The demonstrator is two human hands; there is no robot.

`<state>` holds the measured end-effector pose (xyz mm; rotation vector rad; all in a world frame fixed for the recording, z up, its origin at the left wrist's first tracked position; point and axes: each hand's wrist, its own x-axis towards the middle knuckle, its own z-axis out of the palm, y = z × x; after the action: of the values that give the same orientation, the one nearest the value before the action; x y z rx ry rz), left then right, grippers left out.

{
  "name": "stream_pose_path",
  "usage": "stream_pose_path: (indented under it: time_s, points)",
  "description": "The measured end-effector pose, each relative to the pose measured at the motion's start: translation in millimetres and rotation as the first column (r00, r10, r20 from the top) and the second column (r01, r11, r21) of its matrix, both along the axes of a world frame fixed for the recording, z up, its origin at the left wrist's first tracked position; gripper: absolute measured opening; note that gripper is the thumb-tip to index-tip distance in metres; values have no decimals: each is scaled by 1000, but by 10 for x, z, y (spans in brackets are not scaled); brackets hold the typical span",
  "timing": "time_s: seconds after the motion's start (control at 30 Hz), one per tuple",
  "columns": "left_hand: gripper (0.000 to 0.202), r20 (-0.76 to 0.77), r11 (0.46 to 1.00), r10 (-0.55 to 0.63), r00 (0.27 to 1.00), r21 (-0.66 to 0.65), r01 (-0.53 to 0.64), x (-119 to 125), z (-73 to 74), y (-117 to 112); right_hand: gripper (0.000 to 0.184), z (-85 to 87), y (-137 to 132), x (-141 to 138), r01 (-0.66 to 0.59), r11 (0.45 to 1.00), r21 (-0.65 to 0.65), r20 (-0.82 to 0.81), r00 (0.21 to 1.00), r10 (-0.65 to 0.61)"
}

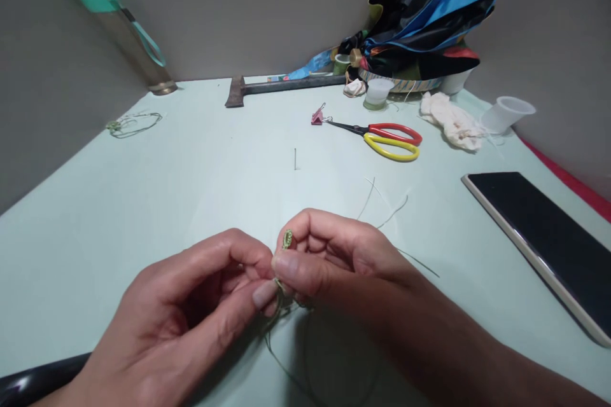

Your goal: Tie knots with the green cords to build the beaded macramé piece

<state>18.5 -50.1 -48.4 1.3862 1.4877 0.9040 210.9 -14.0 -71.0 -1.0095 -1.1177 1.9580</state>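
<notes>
A knotted green cord (287, 240) pokes up as a small loop between the thumb and forefinger of my right hand (329, 261). My left hand (205, 305) pinches the same cord just below, thumb against fingers, close beside the right thumb. Thin loose strands (286, 362) hang down under both hands toward the table. More fine thread ends (394, 210) stick out beyond my right hand. The part of the cord inside the fingers is hidden.
Ahead are a nail (295, 159), scissors (391, 142), a binder clip (317, 116) and a hammer (236, 92). A phone (544, 241) lies right. Behind stand plastic cups (379, 93), crumpled cloth (451, 121) and a blue-black bag (429, 19). A bottle (128, 38) and coiled cord (136, 124) are left.
</notes>
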Motion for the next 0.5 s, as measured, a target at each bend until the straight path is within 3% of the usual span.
stream_pose_path:
  time_s: [0.17,0.3,0.4,0.5]
  points:
    - [10,-35,995,9,999,95,-6,-22,-27,-2,30,209,130,-46,-15,1000,-6,150,989,16]
    - [8,-44,980,-24,999,195,32,-101,-96,29,37,411,229,-86,-9,999,45,168,986,2]
    - [8,2,964,-94,996,250,90,-136,-130,46,36,457,204,-67,5,999,53,178,984,-14]
    - [9,24,990,-112,993,84,110,-86,-67,50,36,434,139,-13,9,1000,18,159,987,-12]
